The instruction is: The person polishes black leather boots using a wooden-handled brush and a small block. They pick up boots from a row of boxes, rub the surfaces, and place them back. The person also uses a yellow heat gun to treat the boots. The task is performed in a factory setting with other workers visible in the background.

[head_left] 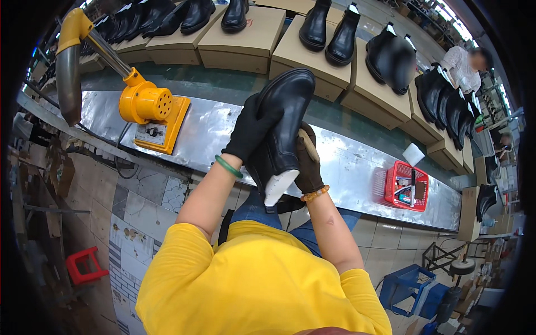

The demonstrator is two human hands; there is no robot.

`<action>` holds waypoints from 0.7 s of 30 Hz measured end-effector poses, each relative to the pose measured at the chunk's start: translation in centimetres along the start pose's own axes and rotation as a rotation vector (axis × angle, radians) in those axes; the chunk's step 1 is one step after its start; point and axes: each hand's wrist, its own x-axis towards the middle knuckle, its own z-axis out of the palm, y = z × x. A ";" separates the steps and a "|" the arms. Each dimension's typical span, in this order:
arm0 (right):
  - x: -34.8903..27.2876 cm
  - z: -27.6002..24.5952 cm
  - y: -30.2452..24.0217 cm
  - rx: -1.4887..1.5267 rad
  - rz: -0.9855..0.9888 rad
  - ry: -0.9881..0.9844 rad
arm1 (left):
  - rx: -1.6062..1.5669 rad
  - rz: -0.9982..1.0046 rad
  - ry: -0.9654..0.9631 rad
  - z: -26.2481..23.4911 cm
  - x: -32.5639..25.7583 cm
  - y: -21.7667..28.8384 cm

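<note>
A shiny black ankle boot [282, 120] is held up over the metal-topped bench, toe pointing away from me and its shaft toward my body. White stuffing [280, 186] shows in the shaft opening. My left hand [252, 127], in a black glove, is closed around the boot's left side, thumb across the upper. On the other side, my right hand [308, 164] wears a dark brown glove and is closed on a tan pad-like thing [308, 144], close against the boot. The boot partly hides the right fingers, and whether the pad touches the leather I cannot tell.
A yellow blower-like machine [149, 109] with a metal nozzle stands on the bench [209, 120] at left. At right sits a red basket [392, 196] of small tools. Cardboard boxes [240, 47] bearing black boots line the far side. A red stool [86, 265] is on the floor.
</note>
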 end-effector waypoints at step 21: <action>-0.4 5.7 -4.8 -0.607 -0.164 -0.182 | -0.578 -0.233 0.042 -3.6 -5.4 0.7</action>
